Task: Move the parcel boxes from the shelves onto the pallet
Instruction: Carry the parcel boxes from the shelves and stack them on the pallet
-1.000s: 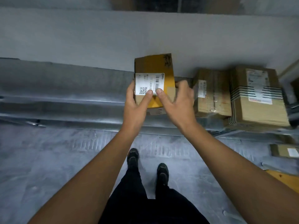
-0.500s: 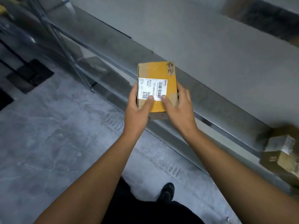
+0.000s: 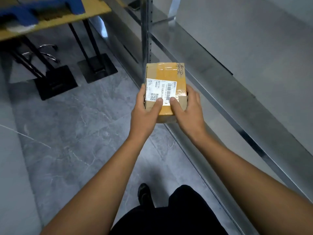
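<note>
A small taped parcel box (image 3: 165,89) is gripped at chest height between the left hand (image 3: 145,109) and right hand (image 3: 188,109), off the metal shelves (image 3: 220,85) but not yet set down; no pallet is plainly visible.

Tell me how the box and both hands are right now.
parcel box: taped shut, label facing up, held off the floor.
left hand: grips the box's left side, thumb on the label.
right hand: grips the box's right side, thumb on top.
</note>
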